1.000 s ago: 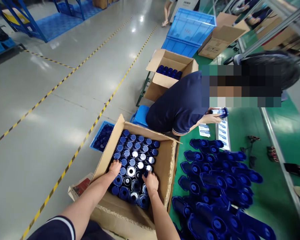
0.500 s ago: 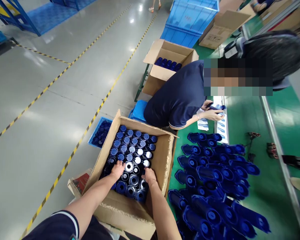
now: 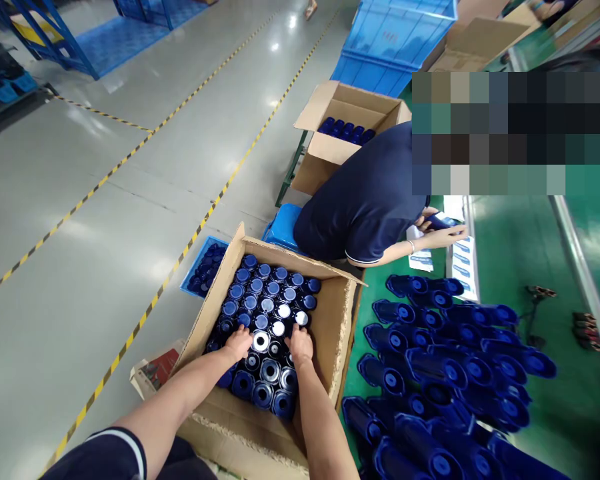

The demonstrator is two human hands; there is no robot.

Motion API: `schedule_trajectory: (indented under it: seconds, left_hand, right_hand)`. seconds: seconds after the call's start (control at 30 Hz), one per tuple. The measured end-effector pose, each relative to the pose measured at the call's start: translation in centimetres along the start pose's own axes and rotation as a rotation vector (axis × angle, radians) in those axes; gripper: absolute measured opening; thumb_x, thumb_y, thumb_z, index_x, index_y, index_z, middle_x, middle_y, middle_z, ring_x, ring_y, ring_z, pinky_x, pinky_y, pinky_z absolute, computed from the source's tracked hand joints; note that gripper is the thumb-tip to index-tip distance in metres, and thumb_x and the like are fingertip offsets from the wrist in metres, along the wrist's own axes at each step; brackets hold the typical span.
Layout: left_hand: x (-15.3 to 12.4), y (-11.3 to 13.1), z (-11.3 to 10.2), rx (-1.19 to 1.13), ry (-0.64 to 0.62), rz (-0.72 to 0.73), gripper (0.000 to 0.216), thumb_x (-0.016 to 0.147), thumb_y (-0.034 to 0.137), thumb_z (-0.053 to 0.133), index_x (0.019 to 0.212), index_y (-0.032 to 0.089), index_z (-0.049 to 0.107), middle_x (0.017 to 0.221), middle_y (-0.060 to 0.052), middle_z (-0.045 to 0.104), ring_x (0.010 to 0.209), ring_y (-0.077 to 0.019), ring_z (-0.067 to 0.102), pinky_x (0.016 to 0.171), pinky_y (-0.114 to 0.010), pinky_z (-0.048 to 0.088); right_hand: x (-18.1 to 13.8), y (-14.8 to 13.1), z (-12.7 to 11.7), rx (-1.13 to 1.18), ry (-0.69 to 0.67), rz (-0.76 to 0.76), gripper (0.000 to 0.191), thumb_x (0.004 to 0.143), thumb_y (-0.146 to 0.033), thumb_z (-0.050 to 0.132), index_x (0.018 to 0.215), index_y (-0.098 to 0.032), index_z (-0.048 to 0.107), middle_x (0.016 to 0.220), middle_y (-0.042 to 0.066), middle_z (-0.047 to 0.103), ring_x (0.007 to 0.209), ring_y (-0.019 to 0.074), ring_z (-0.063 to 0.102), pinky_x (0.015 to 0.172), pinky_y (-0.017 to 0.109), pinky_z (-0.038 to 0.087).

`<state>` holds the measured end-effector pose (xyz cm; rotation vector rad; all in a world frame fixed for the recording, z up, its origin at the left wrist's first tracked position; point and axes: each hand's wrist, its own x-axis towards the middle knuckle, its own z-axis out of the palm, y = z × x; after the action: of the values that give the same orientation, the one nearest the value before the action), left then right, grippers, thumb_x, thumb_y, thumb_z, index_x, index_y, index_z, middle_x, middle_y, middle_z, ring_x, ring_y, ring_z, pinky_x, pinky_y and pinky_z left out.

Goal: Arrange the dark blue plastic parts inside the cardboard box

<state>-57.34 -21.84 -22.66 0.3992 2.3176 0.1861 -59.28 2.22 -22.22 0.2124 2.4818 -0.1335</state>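
An open cardboard box (image 3: 351, 313) in front of me holds rows of upright dark blue plastic tubes (image 3: 263, 393). Some ends are round and closed, while nearer ones show ring-shaped openings. Inside at the left, my left hand (image 3: 239, 342) has its fingers bent down against a blue tube, fingertips partly hidden. My right hand (image 3: 301, 343) is closed at a tube on the right side, its fingertips dipping between the parts. Between my hands lie a bright ring-ended tube (image 3: 261, 342) and darker ones beside it.
Many blue tubes (image 3: 435, 367) lie on the green bench (image 3: 510, 253) at right. A co-worker (image 3: 360, 193) sits beyond the box, holding a dark blue part near printed sheets (image 3: 463, 267). A blue bin (image 3: 205, 267) of small parts stands left; another carton (image 3: 330, 147) stands behind.
The view has shifted slightly. My right hand has moved a little farther up the box along the tubes; my left stays at about the same tubes. The co-worker's head has leaned forward.
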Motion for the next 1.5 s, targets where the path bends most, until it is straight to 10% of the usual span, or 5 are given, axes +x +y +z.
schedule_trajectory:
  seconds: [0.23,0.57,1.07,1.5]
  left_hand:
    - [0.6,-0.5,-3.5,-0.043,0.163,-0.125,0.041,0.099,0.036,0.07,0.134,0.017,0.062,0.144,-0.013,0.057,0.134,-0.0337,0.054,0.111,-0.058,0.049]
    - [3.3,0.3,-3.4,0.026,0.185,-0.173,0.035,0.1,0.028,0.068,0.133,0.018,0.062,0.148,-0.013,0.053,0.132,-0.0334,0.056,0.1,-0.051,0.059]
    - [2.8,-3.9,-8.6,0.054,0.144,-0.094,0.035,0.099,0.033,0.07,0.13,0.017,0.064,0.144,-0.012,0.058,0.129,-0.0315,0.059,0.106,-0.054,0.055]
    - [3.6,-4.8,-7.1,0.134,0.183,-0.353,0.032,0.101,0.032,0.069,0.128,0.016,0.064,0.136,-0.012,0.062,0.119,-0.029,0.064,0.095,-0.048,0.061]
  right_hand:
    - [1.2,2.0,-3.1,0.051,-0.045,-0.109,0.032,0.102,-0.036,0.072,0.127,-0.017,0.066,0.123,0.009,0.069,0.107,0.0259,0.069,0.096,0.047,0.059]
    - [0.8,-6.6,0.6,0.009,0.039,-0.064,0.044,0.101,-0.039,0.071,0.137,-0.017,0.06,0.137,0.013,0.061,0.122,0.0316,0.061,0.101,0.051,0.055]
    - [0.8,-7.8,-1.0,-0.048,-0.018,-0.046,0.039,0.101,-0.034,0.073,0.133,-0.014,0.063,0.134,0.014,0.063,0.119,0.0304,0.065,0.1,0.05,0.057]
    - [1.2,-8.8,-2.3,0.032,0.027,-0.173,0.041,0.103,-0.041,0.069,0.136,-0.018,0.061,0.133,0.012,0.064,0.117,0.0288,0.065,0.099,0.049,0.057]
